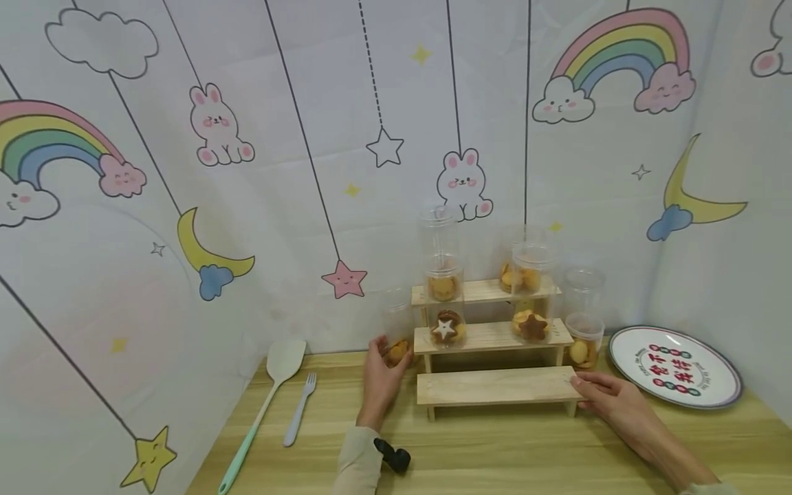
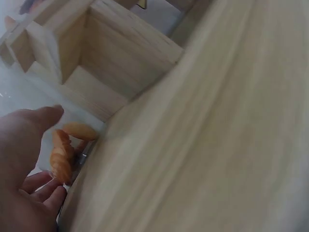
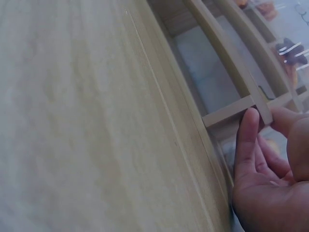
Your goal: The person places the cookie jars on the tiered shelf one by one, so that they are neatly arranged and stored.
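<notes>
My left hand (image 1: 385, 377) is around the lower part of a clear plastic jar (image 1: 398, 313) at the left end of a three-step wooden display rack (image 1: 495, 387). Golden cookies (image 2: 63, 159) sit low in that jar, between thumb and fingers in the left wrist view. At the rack's other end, my right hand (image 1: 619, 405) pinches the right corner of the lowest step; the thumb and a finger (image 3: 248, 128) meet at the board's end. Clear jars with cookies stand on the upper steps, among them one with a white-star cookie (image 1: 445, 328) and one with a brown star cookie (image 1: 533, 326).
Right of the rack stand another cookie jar (image 1: 584, 337) and a white plate (image 1: 674, 368) with red lettering, leaning back. On the left of the wooden table (image 1: 297, 474) lie a spatula (image 1: 272, 392) with a green handle and a pale fork (image 1: 301, 409). A patterned cloth hangs behind.
</notes>
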